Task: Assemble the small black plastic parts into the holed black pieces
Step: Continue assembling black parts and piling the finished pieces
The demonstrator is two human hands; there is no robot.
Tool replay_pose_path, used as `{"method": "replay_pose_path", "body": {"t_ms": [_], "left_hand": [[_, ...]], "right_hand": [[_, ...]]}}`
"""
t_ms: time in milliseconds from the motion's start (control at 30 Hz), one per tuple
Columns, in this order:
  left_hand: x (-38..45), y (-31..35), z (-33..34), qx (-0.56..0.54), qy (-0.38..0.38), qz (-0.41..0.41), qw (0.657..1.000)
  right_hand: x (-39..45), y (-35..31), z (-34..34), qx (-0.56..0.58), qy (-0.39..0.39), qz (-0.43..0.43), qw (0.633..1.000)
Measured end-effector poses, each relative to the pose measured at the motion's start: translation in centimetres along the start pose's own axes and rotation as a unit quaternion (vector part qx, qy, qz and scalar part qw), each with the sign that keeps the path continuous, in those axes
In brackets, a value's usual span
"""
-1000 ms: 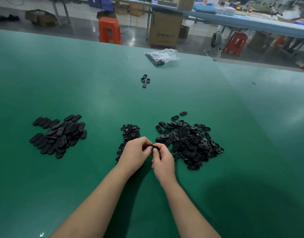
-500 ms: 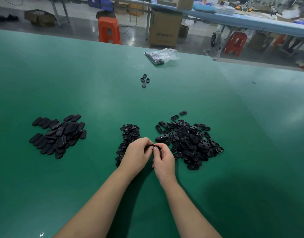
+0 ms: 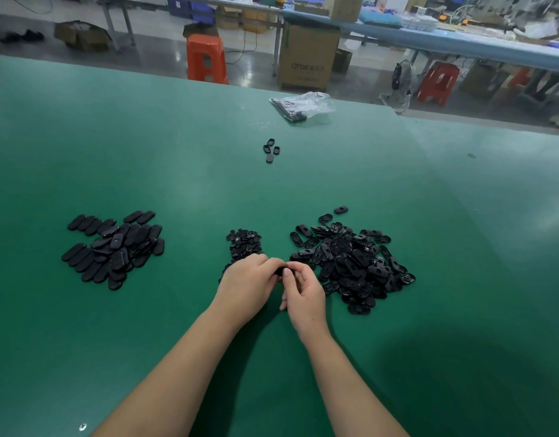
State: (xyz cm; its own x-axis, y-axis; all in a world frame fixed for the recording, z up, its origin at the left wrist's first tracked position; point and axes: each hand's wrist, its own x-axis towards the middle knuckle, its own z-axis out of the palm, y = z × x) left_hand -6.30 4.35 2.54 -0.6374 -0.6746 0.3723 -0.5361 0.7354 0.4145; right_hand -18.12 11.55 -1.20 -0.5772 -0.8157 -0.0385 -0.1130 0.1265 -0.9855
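My left hand [image 3: 248,287] and my right hand [image 3: 303,293] meet over the green table and together pinch one black piece [image 3: 280,270], mostly hidden by the fingers. Right of them lies a big heap of holed black pieces [image 3: 350,260]. Just behind my left hand sits a small pile of little black parts [image 3: 243,242]. Far to the left is a pile of flat oval pieces without open holes [image 3: 114,247].
Several loose black ovals [image 3: 271,149] lie mid-table, and a clear plastic bag with dark parts [image 3: 303,105] sits near the far edge. The green table [image 3: 177,171] stretches wide on all sides. Stools, boxes and benches stand beyond it.
Both hands stay together on the piece; the fingers shift slightly around it. The piles have not moved.
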Motion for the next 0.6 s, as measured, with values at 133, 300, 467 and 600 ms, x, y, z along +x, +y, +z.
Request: {"method": "replay_pose_path", "body": {"t_ms": [133, 300, 467, 600], "left_hand": [[-0.4, -2.8, -1.6, 0.037, 0.076, -0.120, 0.989], [-2.3, -9.3, -4.5, 0.074, 0.143, -0.332, 0.929], [-3.9, -13.5, -6.6, 0.099, 0.156, -0.427, 0.885], [-3.6, -13.4, -6.4, 0.132, 0.147, -0.390, 0.899]], "right_hand": [[-0.2, -0.3, 0.0, 0.003, 0.006, 0.006, 1.000], [-0.4, -0.5, -0.1, -0.024, -0.003, 0.002, 1.000], [-0.5, -0.8, 0.0, -0.029, -0.007, 0.004, 1.000], [-0.6, -0.9, 0.1, -0.026, -0.008, 0.006, 1.000]]}}
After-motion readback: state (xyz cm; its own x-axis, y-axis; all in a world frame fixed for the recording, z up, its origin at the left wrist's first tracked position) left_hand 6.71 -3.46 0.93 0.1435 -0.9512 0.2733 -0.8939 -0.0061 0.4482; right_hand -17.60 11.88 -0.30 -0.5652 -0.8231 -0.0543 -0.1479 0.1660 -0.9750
